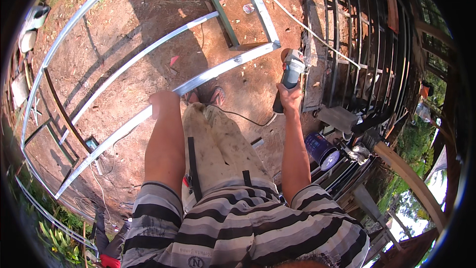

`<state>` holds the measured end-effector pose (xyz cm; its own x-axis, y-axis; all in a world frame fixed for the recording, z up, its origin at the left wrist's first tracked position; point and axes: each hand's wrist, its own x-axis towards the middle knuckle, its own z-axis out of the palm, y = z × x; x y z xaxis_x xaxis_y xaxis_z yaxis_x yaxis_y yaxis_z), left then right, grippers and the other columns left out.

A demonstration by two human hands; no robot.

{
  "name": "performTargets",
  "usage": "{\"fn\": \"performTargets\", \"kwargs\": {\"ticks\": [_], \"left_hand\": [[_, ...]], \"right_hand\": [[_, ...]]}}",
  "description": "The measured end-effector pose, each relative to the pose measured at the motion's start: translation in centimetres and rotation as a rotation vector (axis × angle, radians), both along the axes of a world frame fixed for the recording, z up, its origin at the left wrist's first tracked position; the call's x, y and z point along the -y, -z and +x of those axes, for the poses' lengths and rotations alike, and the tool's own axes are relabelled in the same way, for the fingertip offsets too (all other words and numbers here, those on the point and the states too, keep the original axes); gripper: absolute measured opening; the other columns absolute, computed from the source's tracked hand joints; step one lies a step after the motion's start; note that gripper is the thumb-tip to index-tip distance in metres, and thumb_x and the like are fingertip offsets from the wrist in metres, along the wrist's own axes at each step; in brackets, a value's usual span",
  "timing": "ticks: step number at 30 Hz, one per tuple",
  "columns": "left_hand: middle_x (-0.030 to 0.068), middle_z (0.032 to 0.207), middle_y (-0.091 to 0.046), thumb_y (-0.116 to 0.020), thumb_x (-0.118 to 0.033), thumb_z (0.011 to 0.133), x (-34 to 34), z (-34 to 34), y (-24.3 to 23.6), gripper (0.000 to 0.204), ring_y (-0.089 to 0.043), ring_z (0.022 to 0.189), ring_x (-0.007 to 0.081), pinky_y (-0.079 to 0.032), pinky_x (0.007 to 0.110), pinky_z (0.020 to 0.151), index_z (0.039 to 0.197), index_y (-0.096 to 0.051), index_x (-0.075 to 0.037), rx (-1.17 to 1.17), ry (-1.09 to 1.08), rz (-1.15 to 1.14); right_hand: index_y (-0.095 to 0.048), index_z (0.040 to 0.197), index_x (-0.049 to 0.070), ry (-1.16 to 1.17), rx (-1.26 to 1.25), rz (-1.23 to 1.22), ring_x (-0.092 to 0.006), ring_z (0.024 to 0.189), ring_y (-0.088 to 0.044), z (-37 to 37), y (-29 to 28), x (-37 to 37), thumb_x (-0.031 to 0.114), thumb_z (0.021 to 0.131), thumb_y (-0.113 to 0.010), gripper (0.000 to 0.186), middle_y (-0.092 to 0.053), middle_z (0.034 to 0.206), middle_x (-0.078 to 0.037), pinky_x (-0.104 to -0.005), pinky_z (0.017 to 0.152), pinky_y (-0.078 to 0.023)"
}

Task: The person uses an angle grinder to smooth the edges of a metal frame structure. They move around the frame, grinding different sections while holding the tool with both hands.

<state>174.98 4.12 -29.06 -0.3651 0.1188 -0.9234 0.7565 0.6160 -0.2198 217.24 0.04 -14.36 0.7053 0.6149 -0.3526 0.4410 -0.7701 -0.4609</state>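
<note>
Nearest to us, our striped shirt [238, 228] and soiled work trousers [218, 144] filled the lower centre of the view, with both forearms extending away from the body.

Our left hand [163, 103] was clenched over the near edge of the long metal channel [208, 75] and pressed down on it; the fingers wrapped out of sight, so we could not tell more than that it gripped and steadied the member. Our right hand [289, 94] was closed around the body of the angle grinder [291, 72], whose head sat at the far right end of the same channel, at the corner joint [270, 46] where a second member [258, 5] met it. The power cord [248, 118] trailed back toward our sandalled feet [216, 95].

We judged the work to be well advanced: the frame [74, 27] lay assembled on the bare earth [148, 25], with curved outer rails and cross members already in place to the left and far side. No sparks showed, so we could not tell whether the disc was running. What remained, as far as the view allowed, was dressing this corner joint and possibly others.

To the right, a blue can [321, 150] lay among stacked metal sections near us, and a finished barred metal grille [357, 44] stood farther off.
</note>
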Motion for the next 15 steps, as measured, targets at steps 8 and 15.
{"fn": "performTargets", "kwargs": {"ticks": [8, 15], "left_hand": [[0.0195, 0.134, -0.064, -0.070, -0.025, 0.091, -1.6, 1.7, -4.4, 0.064, -0.065, 0.124, 0.0334, -0.054, 0.040, 0.101, 0.140, -0.043, 0.005, -0.239, -0.270, 0.033], [0.0207, 0.132, -0.065, -0.070, -0.026, 0.091, -1.0, 1.1, -2.2, 0.063, -0.065, 0.123, 0.0343, -0.055, 0.040, 0.099, 0.140, -0.044, 0.004, -0.220, -0.221, 0.007]], "right_hand": [[-0.062, 0.107, -0.004, -0.083, 0.016, -0.021, -0.0467, 0.092, -0.072, -1.4, -1.0, -2.2, 0.030, 0.072, -0.074, 0.050, -0.071, 0.094, -0.030, -0.0493, 0.083, -0.055], [-0.061, 0.109, -0.003, -0.172, 0.017, -0.104, -0.0492, 0.095, -0.071, -2.2, -1.1, -2.5, 0.031, 0.073, -0.073, 0.051, -0.072, 0.098, -0.030, -0.0519, 0.085, -0.054]]}}
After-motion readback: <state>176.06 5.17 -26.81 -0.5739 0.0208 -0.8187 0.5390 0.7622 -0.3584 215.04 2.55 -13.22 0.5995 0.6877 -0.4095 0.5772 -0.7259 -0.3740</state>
